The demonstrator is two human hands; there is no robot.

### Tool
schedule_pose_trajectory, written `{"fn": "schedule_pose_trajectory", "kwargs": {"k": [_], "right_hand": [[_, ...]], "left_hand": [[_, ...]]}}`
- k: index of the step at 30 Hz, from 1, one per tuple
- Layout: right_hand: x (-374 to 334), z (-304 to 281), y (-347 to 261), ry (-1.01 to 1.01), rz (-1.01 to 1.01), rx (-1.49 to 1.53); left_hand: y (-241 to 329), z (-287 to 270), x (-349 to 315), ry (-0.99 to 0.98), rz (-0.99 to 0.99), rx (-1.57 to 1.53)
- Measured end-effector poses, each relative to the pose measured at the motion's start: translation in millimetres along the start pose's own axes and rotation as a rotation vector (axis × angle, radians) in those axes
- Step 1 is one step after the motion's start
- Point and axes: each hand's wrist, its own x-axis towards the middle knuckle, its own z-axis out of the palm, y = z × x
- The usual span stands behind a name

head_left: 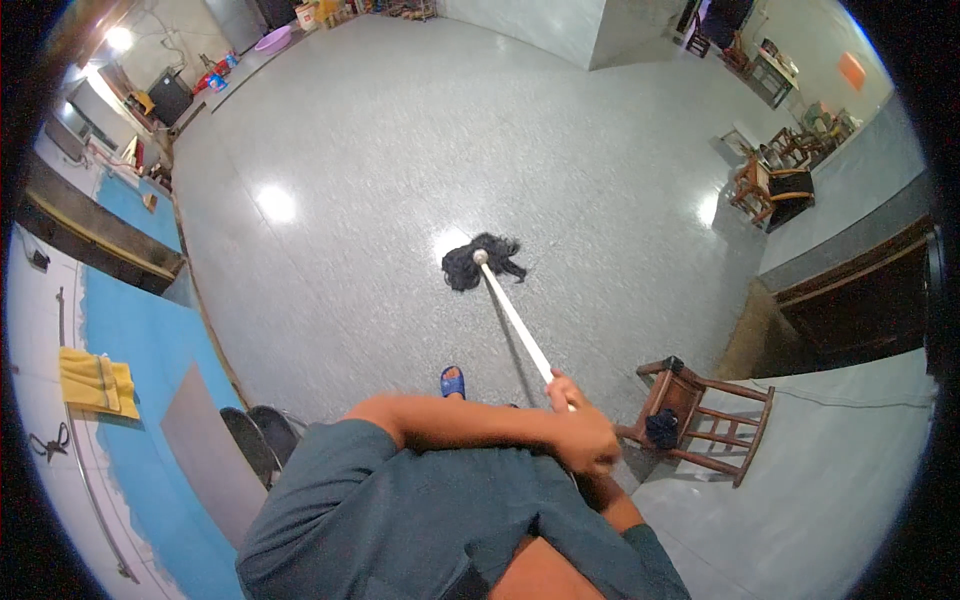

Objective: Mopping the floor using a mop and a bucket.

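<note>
A mop with a white handle (pixel 518 328) slants away from me, its black strands (pixel 490 262) spread on the grey floor. My left forearm crosses my body, and my left hand (pixel 590 443) is closed around the upper end of the handle. Just beyond it, my right hand (pixel 564 390) grips the handle lower down; the left hand partly hides it and its forearm. A blue slipper (pixel 453 381) is on one foot, below the mop head.
A wooden chair (pixel 690 410) with a dark cloth on its seat stands close on my right. Dark folded chairs (pixel 262 435) lean by the blue wall at left. Farther right is another wooden chair (pixel 755 190); a pink basin (pixel 273 39) sits at the far left.
</note>
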Motion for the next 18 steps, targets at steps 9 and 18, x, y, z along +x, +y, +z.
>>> {"fn": "schedule_pose_trajectory", "kwargs": {"k": [9,18], "right_hand": [[141,144,93,-0.092,-0.314,0.396],[61,81,-2,0.048,-0.129,0.276]], "left_hand": [[-133,-30,-117,0.529,-0.5,0.077],[-47,-1,-86,0.478,-0.194,-0.026]]}}
